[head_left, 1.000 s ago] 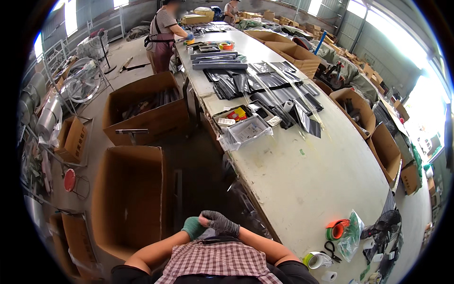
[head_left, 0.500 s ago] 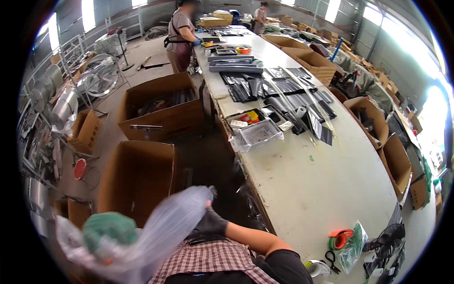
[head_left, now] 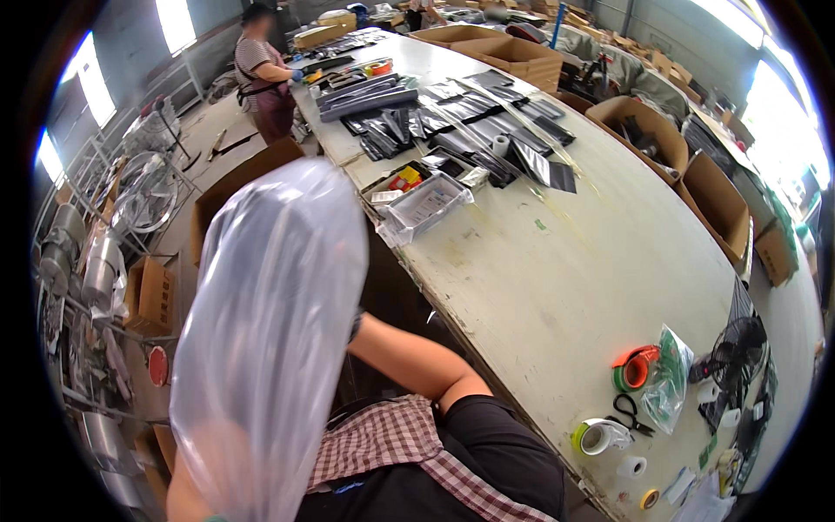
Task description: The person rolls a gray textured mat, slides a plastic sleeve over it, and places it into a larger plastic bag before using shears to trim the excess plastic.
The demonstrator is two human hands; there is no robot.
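Observation:
A large translucent plastic bag [head_left: 270, 322] stands upright and puffed out in front of me, covering much of the left side. My left forearm rises from the lower edge, and my left hand [head_left: 217, 448] shows only as a blurred shape through the plastic, apparently inside the bag. From the right, my other arm reaches behind the bag. Only a dark gloved edge of my right hand [head_left: 356, 324] shows at the bag's side; its fingers are hidden. How either hand grips the plastic cannot be made out.
A long pale table [head_left: 522, 287] runs along my right. On it are scissors [head_left: 631, 415], tape rolls [head_left: 637, 367], a clear plastic tray [head_left: 426, 204] and dark film pieces [head_left: 452, 113]. Open cardboard boxes [head_left: 713, 204] line its far side. Another person [head_left: 263, 74] stands at the far left.
The bag has gone from slanting low across my lap to standing tall and filled out. The green item at its lower left has nearly left view. My view has turned somewhat to the right.

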